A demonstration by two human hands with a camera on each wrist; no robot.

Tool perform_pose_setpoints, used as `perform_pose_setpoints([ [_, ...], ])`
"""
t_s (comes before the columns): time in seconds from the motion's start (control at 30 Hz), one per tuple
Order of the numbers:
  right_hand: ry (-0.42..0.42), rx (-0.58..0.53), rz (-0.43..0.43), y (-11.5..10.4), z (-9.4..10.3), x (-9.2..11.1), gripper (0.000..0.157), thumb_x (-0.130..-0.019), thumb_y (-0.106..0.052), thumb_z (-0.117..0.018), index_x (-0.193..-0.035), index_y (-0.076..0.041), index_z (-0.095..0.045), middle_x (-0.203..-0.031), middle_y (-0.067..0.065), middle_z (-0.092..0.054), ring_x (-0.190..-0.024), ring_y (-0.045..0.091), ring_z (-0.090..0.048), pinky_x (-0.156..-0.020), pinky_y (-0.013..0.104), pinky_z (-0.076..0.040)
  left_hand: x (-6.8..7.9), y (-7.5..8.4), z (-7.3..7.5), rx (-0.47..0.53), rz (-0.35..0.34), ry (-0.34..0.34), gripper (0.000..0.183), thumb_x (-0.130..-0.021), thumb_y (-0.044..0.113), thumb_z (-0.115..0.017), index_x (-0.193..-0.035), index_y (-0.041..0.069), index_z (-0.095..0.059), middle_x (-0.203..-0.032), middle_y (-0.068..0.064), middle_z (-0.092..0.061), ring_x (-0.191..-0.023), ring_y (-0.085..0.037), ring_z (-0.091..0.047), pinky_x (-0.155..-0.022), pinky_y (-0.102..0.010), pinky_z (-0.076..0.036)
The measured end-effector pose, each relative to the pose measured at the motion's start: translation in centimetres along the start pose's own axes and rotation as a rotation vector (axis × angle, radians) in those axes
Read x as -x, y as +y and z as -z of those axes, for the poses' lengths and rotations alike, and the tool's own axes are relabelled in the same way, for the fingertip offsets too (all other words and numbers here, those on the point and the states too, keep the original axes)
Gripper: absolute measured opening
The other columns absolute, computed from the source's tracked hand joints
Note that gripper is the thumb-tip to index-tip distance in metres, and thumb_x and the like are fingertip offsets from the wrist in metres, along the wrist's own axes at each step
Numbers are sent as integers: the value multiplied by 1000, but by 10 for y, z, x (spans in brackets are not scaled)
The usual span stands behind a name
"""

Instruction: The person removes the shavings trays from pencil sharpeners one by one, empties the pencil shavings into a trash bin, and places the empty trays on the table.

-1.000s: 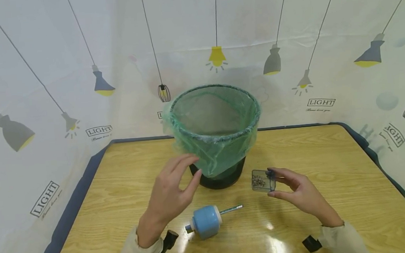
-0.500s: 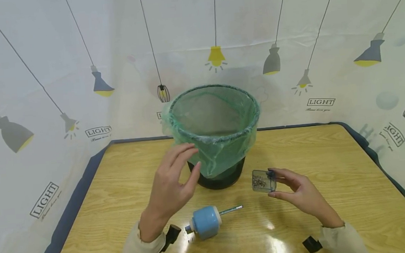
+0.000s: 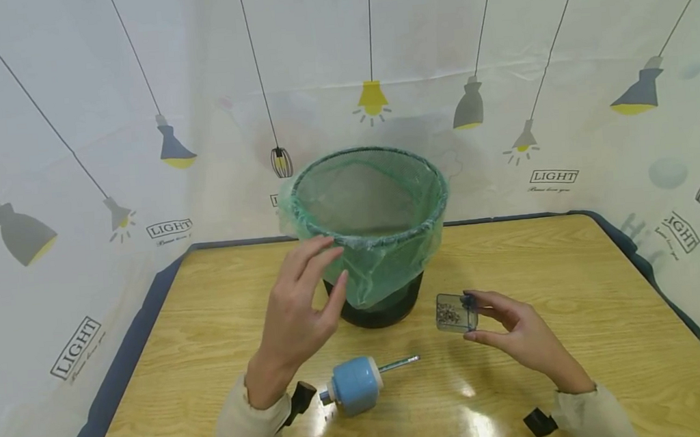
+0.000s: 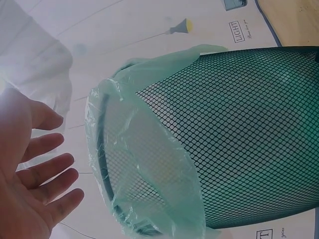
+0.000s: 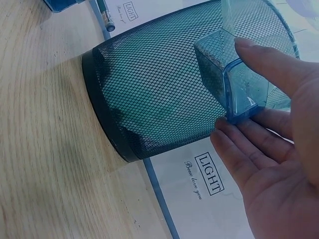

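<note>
My right hand [image 3: 523, 338] pinches a small clear bluish plastic shavings drawer [image 3: 453, 313] between thumb and fingers, right of the bin and above the table. Dark bits, like pencil shavings, lie in it. My left hand [image 3: 298, 305] is raised with its fingers apart and holds nothing, in front of the left side of a mesh waste bin [image 4: 239, 134]. In the left wrist view a gap shows between it and the bin. A green plastic bag [image 3: 384, 264] lines the bin and folds over its rim. A blue pencil sharpener [image 3: 357, 386] with a pencil [image 3: 400, 363] in it lies between the hands.
The wooden table [image 3: 210, 325] has a dark blue edge [image 3: 152, 289]. A white backdrop [image 3: 311, 43] with printed lamps stands behind and at both sides. The bin stands near the middle, toward the back.
My left hand has risen a little toward the bin's rim. The right hand and the shavings drawer stay nearly where they were.
</note>
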State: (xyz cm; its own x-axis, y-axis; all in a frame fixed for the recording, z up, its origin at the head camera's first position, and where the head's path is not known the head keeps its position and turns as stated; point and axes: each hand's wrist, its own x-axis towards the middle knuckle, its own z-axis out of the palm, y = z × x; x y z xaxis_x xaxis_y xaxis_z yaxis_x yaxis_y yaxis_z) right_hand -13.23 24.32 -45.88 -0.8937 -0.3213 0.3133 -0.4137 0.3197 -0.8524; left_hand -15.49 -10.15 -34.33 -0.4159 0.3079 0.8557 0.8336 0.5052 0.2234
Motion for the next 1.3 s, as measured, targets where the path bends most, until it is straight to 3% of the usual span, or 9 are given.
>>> perform_pose_setpoints([
  [0.23,-4,-2,7,1,1,0,60,-87,-3,-74,-142,-6,-51,-130,30,-57,-116,6,-60,-96,16,-48,-6,-1,-2,-22,-18,-6,32,-88,7,-67,-118,-5,-65,-127,-22,-60,-126,-37,-53,-110,-44,-41],
  [0.43,0,1,6,1,1,1,61,-87,-3,-74,-143,-6,-51,-130,29,-57,-116,5,-60,-97,16,-47,-7,-4,-5,-59,-11,-55,40,-88,8,-69,-126,-4,-61,-137,-22,-55,-136,-37,-45,-116,-48,-33],
  [0.67,6,-14,-14,-1,3,3,62,-87,-3,-74,-144,-5,-50,-133,23,-57,-116,1,-58,-97,14,-47,-6,-8,-9,-94,2,-101,47,-88,8,-69,-132,-4,-58,-140,-24,-52,-136,-41,-43,-115,-55,-32],
  [1.0,13,1,0,-3,6,3,61,-87,-2,-74,-143,-6,-50,-132,22,-58,-116,3,-59,-96,15,-47,-3,-11,-12,-131,38,-240,57,-90,12,-70,-142,0,-50,-145,-21,-47,-141,-38,-38,-119,-49,-28],
  [1.3,36,9,18,-6,9,4,62,-86,0,-74,-143,-6,-50,-133,22,-58,-116,1,-59,-96,14,-47,-4,-12,-13,-148,28,-263,56,-89,11,-71,-140,-2,-52,-141,-20,-50,-139,-38,-40,-118,-47,-29],
])
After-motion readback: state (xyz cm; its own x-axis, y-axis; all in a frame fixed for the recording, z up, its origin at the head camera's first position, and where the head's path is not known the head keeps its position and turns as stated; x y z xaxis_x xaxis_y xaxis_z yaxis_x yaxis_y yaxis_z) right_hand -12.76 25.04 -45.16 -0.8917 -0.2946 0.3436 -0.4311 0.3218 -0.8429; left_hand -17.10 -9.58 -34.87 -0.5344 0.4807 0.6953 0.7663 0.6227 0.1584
